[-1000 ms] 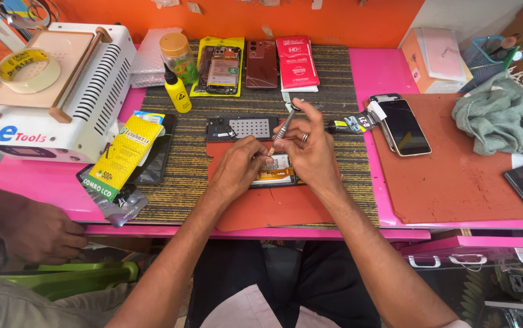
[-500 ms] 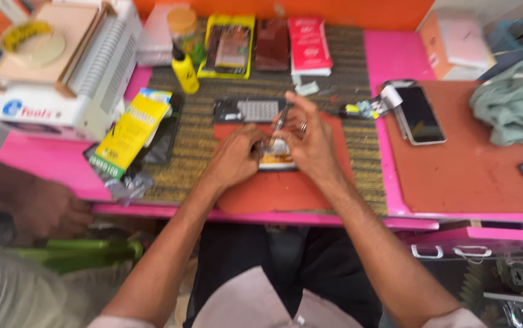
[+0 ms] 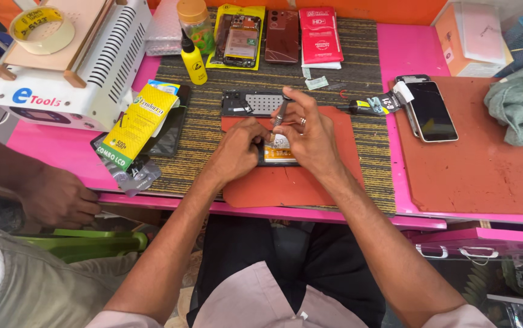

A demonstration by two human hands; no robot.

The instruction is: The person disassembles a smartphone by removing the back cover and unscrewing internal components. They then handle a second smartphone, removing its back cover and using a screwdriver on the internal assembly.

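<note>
Head view: I see the pink bench, then the red mat, where the opened phone lies. My left hand pinches its edge; my right hand grips a screwdriver over it. Back cover already off; inside work seems unfinished.

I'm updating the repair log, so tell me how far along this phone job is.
Done: the dark inner cover plate lies off, on the striped mat behind the hands. In hand: the left hand steadies the opened phone on the red pad while the right hand holds a screwdriver upright over it. Left: the phone is not closed up; how much inside work remains cannot be told.
</note>
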